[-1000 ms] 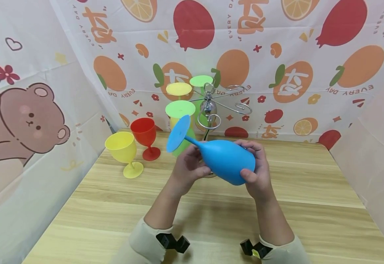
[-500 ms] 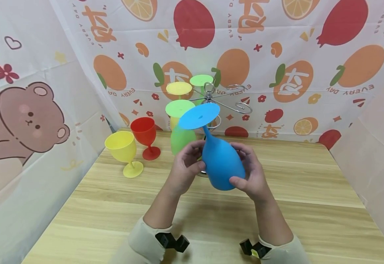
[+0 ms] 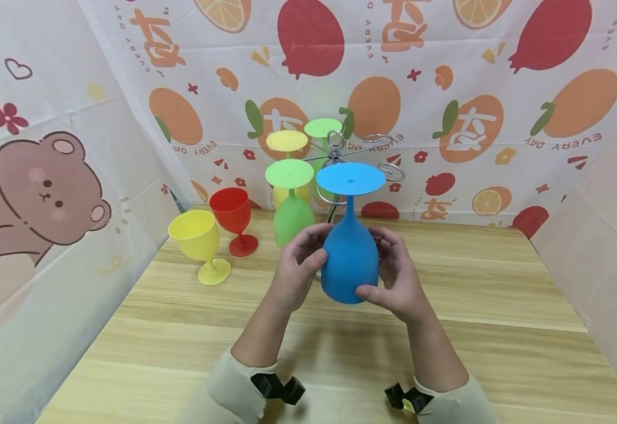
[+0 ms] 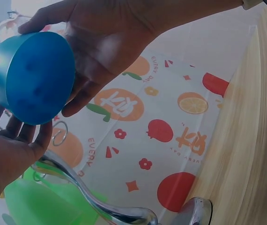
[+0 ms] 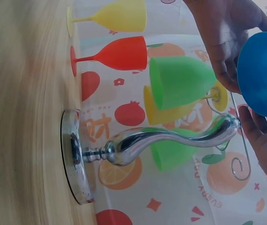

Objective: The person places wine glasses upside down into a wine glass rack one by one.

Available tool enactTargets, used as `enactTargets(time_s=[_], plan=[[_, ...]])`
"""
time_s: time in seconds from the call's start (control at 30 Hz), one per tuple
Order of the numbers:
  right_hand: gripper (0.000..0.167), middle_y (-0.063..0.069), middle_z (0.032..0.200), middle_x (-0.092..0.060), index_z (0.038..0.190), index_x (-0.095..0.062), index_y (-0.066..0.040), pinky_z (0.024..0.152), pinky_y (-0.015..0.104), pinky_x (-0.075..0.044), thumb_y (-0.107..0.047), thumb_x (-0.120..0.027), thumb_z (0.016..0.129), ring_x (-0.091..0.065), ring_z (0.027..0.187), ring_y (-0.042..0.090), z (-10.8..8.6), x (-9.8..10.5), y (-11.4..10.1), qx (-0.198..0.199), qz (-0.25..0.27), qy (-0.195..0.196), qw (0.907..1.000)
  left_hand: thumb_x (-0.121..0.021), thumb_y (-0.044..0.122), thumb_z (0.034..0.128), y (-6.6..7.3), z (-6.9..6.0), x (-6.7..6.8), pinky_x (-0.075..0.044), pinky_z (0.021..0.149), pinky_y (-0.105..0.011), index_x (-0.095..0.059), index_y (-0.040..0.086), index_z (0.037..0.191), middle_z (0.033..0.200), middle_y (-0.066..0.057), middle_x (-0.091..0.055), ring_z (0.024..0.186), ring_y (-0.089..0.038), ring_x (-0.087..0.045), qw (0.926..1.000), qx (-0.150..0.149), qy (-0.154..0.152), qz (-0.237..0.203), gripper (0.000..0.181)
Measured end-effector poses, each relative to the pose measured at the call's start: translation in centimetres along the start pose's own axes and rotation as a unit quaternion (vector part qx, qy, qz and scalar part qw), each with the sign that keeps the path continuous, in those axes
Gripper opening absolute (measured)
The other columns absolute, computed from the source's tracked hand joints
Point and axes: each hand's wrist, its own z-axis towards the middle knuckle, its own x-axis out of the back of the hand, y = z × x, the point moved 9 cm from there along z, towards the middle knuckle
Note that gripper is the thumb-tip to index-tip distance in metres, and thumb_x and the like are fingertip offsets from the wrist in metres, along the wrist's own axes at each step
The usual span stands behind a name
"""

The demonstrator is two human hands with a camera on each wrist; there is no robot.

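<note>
A blue goblet (image 3: 350, 253) is upside down and upright in front of the rack, foot on top. My left hand (image 3: 301, 268) holds its bowl from the left, thumb on the near side. From the right, my right hand (image 3: 400, 280) grips the bowl, its thumb pressed low near the rim. Most of the fingers are behind the bowl in the head view. The left wrist view looks into the open mouth of the blue goblet (image 4: 40, 77). Behind stands a chrome goblet rack (image 5: 171, 138) with curled wire arms. Whether the goblet touches it cannot be told.
Green goblets (image 3: 294, 221) and a yellow goblet (image 3: 287, 140) hang upside down on the rack's left side. A yellow goblet (image 3: 196, 235) and a red goblet (image 3: 231, 212) stand upright on the wooden table (image 3: 499, 306) at left. Printed cloth (image 3: 467, 76) walls surround the table.
The blue goblet has turned from lying tilted, foot to the left, to standing inverted with its foot on top. Both hands have kept hold; the right has shifted slightly left.
</note>
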Motion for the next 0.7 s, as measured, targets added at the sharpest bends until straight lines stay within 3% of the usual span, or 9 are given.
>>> enactTargets(time_s=[0.1, 0.33, 0.5, 0.7], plan=[[0.087, 0.006, 0.138, -0.047, 0.145, -0.033, -0.013, 0.098, 0.034, -0.051, -0.038, -0.082, 0.078, -0.046, 0.125, 0.029, 0.1, 0.1, 0.1, 0.002, 0.001, 0.01, 0.9999, -0.068, 0.058, 0.0854, 0.0, 0.1, 0.0, -0.049, 0.1, -0.036, -0.043, -0.006, 0.139, 0.129, -0.006, -0.054, 0.119, -0.028, -0.051, 1.0, -0.002, 0.002, 0.005, 0.086], [0.08, 0.01, 0.139, -0.048, 0.142, -0.034, -0.014, 0.101, 0.033, -0.049, -0.032, -0.081, 0.08, -0.047, 0.125, 0.032, 0.1, 0.9, 0.2, 0.013, -0.003, 0.036, 0.9993, -0.073, 0.056, 0.0812, 0.2, 0.1, -0.3, -0.043, 0.106, -0.054, -0.043, 0.003, 0.143, 0.14, -0.015, -0.049, 0.129, -0.032, -0.048, 0.9996, -0.009, -0.002, 0.025, 0.087], [0.073, 0.008, 0.139, -0.052, 0.138, -0.036, -0.014, 0.105, 0.033, -0.046, -0.018, -0.08, 0.08, -0.05, 0.126, 0.032, -0.1, 1.4, 0.2, 0.021, -0.006, 0.057, 0.9981, -0.077, 0.051, 0.0804, 0.3, 0.1, -0.5, -0.042, 0.106, -0.056, -0.042, 0.006, 0.143, 0.141, -0.014, -0.05, 0.129, -0.033, -0.048, 0.9988, -0.031, -0.001, 0.037, 0.084], [0.068, 0.007, 0.134, -0.053, 0.135, -0.038, -0.012, 0.104, 0.032, -0.046, -0.012, -0.079, 0.08, -0.05, 0.123, 0.03, 0.0, 1.9, 0.3, 0.025, -0.001, 0.074, 0.9969, -0.078, 0.043, 0.0822, 0.1, 0.0, -0.6, -0.043, 0.107, -0.052, -0.042, 0.01, 0.143, 0.143, -0.007, -0.049, 0.132, -0.029, -0.048, 0.9968, -0.039, 0.0, 0.07, 0.077]])
